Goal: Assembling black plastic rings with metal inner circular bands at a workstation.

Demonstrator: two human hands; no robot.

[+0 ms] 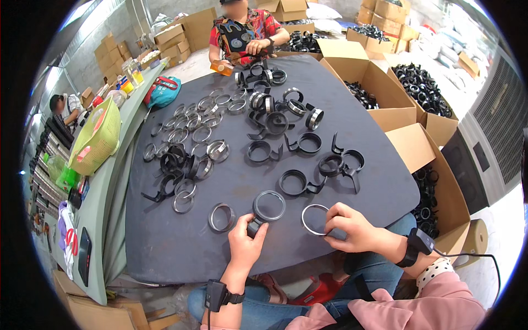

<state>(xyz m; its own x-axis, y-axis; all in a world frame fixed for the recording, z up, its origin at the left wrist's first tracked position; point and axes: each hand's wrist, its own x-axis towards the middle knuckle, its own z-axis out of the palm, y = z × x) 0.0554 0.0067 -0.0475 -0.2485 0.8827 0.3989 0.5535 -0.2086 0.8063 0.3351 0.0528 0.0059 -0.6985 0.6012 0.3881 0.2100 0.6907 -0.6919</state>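
My left hand [246, 243] is closed around the short handle of a black plastic ring [256, 209], whose round opening faces up. In my right hand [353, 228] a thin silver metal ring [304, 221] is pinched between thumb and fingers, tilted just above the table and apart from the black ring. Beside my left hand a loose metal ring [212, 219] lies on the dark table [181, 247]. Farther off are several black rings with handles [292, 182] and a spread of silver rings [202, 133].
Across the table sits a person in a patterned shirt [242, 41], hands near black parts. Cardboard boxes [459, 217] of black parts line the right side. A green side table [99, 220] with a yellow-green basket [104, 129] stands left. A teal bag [163, 93] lies at the far left.
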